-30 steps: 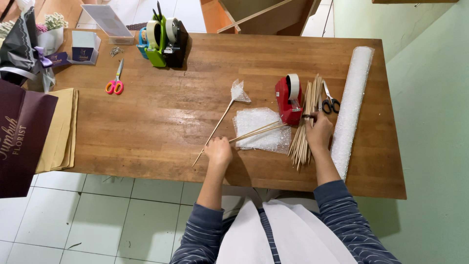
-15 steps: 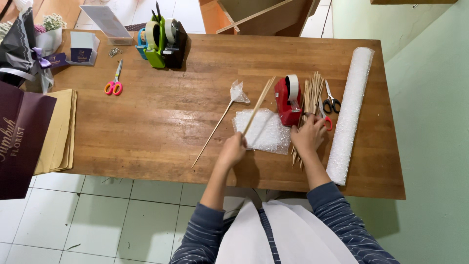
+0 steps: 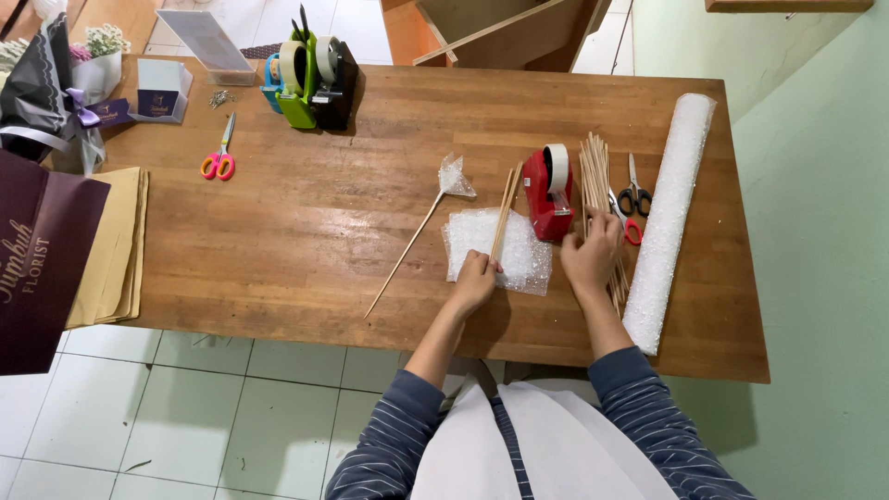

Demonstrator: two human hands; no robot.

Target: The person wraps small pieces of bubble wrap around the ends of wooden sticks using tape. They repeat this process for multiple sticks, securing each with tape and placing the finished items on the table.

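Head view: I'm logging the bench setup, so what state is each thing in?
left hand: gripping skewers
skewers: a few, lying across the bubble wrap sheet
bubble wrap sheet: flat on the table
right hand: on the skewer bundle
skewer bundle: loose, lying flat
red tape dispenser: upright
foam roll: rolled up
black scissors: closed
wrapped skewer: lying alone

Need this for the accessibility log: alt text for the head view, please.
Seen from above, a person's left hand holds thin wooden sticks over a bubble wrap sheet on a wooden table, while the right hand rests on a bundle of sticks beside a red tape dispenser.
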